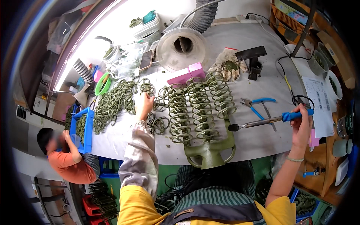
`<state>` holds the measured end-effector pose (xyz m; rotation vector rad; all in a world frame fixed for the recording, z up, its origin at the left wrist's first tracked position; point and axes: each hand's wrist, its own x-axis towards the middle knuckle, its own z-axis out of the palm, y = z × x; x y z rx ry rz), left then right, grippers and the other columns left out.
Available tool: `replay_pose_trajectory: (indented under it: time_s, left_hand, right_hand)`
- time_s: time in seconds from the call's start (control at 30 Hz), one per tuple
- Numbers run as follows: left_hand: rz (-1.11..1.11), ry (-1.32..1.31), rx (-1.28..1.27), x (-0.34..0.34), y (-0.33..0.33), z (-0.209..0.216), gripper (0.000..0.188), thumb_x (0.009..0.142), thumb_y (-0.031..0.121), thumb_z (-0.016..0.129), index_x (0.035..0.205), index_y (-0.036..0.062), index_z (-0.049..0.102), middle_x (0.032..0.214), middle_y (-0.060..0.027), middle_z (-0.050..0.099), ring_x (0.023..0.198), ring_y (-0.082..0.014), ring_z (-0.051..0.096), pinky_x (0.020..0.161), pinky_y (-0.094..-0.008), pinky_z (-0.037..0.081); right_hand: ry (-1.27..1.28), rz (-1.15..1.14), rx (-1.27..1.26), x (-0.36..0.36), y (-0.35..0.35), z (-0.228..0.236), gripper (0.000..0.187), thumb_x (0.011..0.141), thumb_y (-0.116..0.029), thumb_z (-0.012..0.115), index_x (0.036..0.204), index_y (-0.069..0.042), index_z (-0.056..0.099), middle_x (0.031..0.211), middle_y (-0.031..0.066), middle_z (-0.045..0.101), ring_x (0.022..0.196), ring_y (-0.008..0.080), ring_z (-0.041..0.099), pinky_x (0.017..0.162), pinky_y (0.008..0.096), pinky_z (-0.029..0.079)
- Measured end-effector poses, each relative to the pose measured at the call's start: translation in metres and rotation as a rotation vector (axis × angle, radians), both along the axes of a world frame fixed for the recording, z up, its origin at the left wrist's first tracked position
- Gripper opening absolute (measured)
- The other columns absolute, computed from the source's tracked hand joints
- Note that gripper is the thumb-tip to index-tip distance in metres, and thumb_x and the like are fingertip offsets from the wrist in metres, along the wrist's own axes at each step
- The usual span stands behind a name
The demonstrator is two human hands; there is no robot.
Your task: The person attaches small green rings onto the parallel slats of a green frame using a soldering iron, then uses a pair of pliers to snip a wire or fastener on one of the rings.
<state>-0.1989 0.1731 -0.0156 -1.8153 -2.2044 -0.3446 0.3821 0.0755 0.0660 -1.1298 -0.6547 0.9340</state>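
My right hand [302, 125] is closed round the blue handle of a soldering iron [262, 122]. The iron's dark, spoon-like tip points left, beside a green wax-like frame [210, 152] that carries three upright stacks of green rings [201, 112]. The frame's cup-shaped base faces me, and its far end is by a pink block [186, 74]. My left hand [144, 105] reaches over the table with its fingertips pinched at the lower edge of some loose green rings [146, 87]. A big heap of green rings [116, 101] lies to its left.
Blue-handled pliers [258, 107] lie right of the frame, near a dark stand [253, 63] and a stained glove [229, 65]. A clear funnel [182, 48] on a grey hose stands at the back, beside a phone [146, 60]. A co-worker [71, 157] sits at left by a blue crate [83, 129].
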Motion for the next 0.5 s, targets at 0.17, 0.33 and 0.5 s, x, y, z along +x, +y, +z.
replay_pose_trajectory:
  time_s: [0.17, 0.33, 0.5]
  left_hand:
    - [0.004, -0.445, -0.043, 0.016, -0.003, 0.019, 0.026, 0.081, 0.027, 0.075, 0.085, 0.002, 0.067, 0.077, -0.0125, 0.069, 0.066, -0.0199, 0.065, 0.063, -0.0328, 0.051]
    - [-0.12, -0.783, 0.006, 0.078, -0.025, 0.098, 0.013, 0.088, 0.012, 0.07, 0.091, 0.0012, 0.063, 0.08, -0.0067, 0.069, 0.074, -0.0112, 0.065, 0.066, -0.0254, 0.052]
    - [-0.649, -1.138, -0.247, 0.174, -0.065, 0.127, 0.022, 0.089, 0.006, 0.066, 0.11, 0.0006, 0.065, 0.094, -0.0049, 0.07, 0.082, -0.0111, 0.064, 0.075, -0.0236, 0.051]
  right_hand:
    - [-0.027, -0.022, 0.002, 0.006, -0.005, 0.002, 0.024, 0.088, -0.027, 0.067, 0.075, -0.007, 0.061, 0.07, 0.0038, 0.062, 0.049, 0.0073, 0.052, 0.047, 0.0198, 0.041]
    - [-0.068, -0.037, -0.018, 0.01, -0.005, 0.001, 0.022, 0.088, -0.027, 0.067, 0.078, -0.007, 0.062, 0.071, 0.0037, 0.063, 0.05, 0.0078, 0.053, 0.048, 0.0202, 0.042]
    - [-0.065, -0.024, -0.031, 0.012, -0.005, 0.001, 0.021, 0.088, -0.026, 0.067, 0.079, -0.007, 0.062, 0.071, 0.0035, 0.063, 0.05, 0.0083, 0.053, 0.048, 0.0206, 0.043]
